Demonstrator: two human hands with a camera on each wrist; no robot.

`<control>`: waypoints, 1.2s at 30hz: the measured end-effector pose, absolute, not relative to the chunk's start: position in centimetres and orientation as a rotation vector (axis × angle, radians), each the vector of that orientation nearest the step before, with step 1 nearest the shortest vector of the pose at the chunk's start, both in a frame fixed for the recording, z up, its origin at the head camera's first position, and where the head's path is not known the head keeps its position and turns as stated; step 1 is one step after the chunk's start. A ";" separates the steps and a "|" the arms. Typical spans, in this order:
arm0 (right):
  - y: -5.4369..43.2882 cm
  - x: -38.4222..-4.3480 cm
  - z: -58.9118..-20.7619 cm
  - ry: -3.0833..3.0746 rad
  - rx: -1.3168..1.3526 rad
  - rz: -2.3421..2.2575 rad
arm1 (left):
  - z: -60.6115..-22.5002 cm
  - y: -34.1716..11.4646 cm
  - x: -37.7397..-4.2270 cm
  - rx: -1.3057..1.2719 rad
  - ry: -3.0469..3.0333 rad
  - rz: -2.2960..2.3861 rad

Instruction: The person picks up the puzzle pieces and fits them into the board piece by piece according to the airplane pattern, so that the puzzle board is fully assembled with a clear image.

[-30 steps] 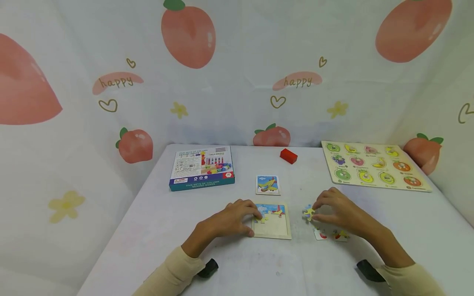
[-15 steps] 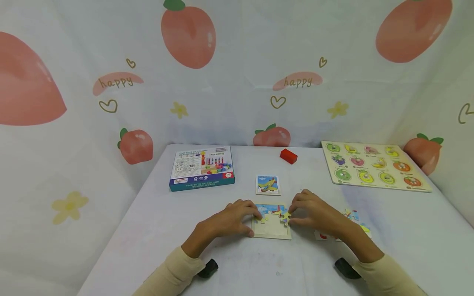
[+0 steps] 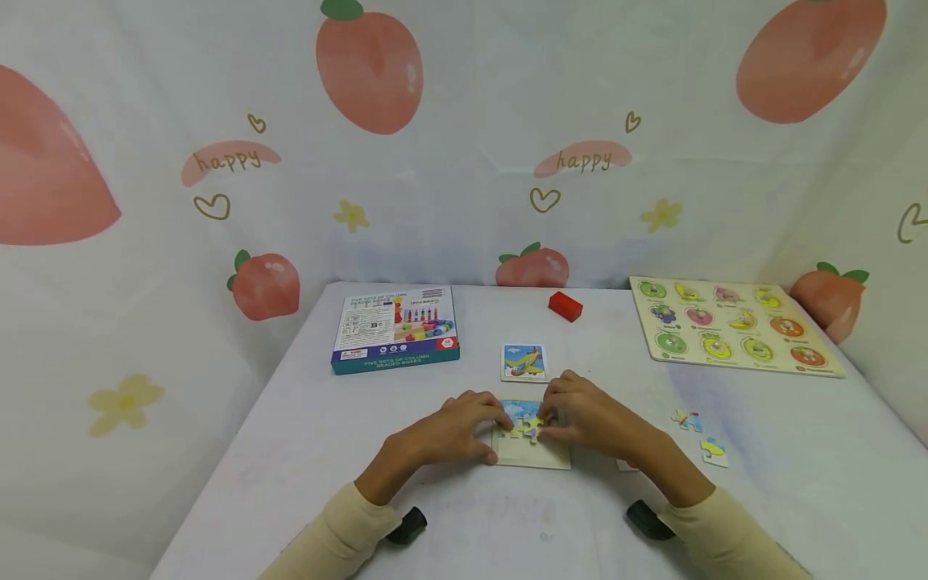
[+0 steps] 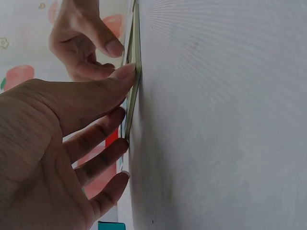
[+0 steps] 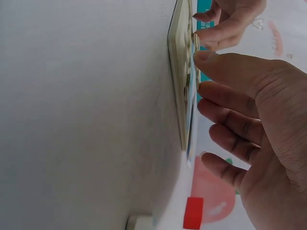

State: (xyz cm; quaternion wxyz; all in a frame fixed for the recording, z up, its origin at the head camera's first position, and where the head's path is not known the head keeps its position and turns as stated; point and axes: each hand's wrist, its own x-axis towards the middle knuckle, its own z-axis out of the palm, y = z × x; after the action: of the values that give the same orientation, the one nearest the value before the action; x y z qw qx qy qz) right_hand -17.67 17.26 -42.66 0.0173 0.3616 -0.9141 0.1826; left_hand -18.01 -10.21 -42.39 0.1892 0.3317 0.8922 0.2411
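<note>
A shallow wooden jigsaw tray lies at the front middle of the table, its back rows partly filled with sky and plane pieces. My left hand holds the tray's left side, thumb at the near left edge and fingertips over the pieces. With thumb and forefinger, my right hand pinches a yellow and blue jigsaw piece over the middle of the tray. Seen in the right wrist view, that piece stands just off the tray's surface. My right fingers hide the tray's back right corner.
Loose jigsaw pieces lie to the right, one partly under my right forearm. Behind the tray sits a plane picture card. Farther back are a beaded-boxes carton, a red block and a fruit peg board.
My right hand has carried the jigsaw piece leftward from the right of the tray to over its middle. The left hand has stayed on the tray.
</note>
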 end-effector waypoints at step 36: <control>16.2 -17.7 -43.4 -2.884 1.108 0.604 | -42.3 -10.1 -17.9 0.930 2.512 0.673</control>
State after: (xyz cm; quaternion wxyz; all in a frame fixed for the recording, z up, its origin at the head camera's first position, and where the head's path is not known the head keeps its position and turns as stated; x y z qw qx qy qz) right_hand -17.66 16.19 -43.36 -0.0031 0.3520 -0.9161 0.1920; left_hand -17.86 -10.07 -42.27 0.1886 0.3308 0.8931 0.2394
